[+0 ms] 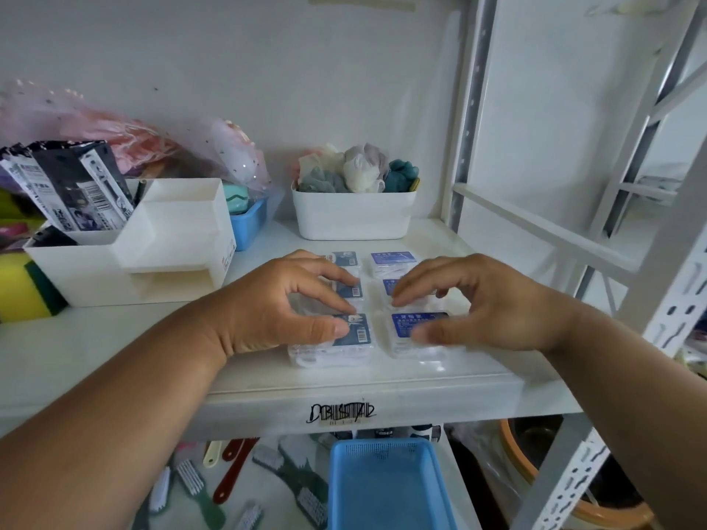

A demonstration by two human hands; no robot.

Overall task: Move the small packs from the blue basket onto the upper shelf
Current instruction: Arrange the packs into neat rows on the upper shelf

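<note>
Head view: six small packs (394,262) with blue labels, print too blurred to read, lie in two columns on the upper shelf (114,361), whose front edge bears a scrawled "DBUSTAL". The left hand (283,304) and right hand (470,300) rest curled fingers on the packs. The blue basket (386,487) sits below, beside brushes (191,483).

Two bare forearms, no sleeves in view, nothing worn at either wrist. Left hand (285,300) and right hand (486,300): no rings, no gloves. Short unpainted nail on left thumb (340,330). Right thumb tip blurred, nail not readable.
</note>
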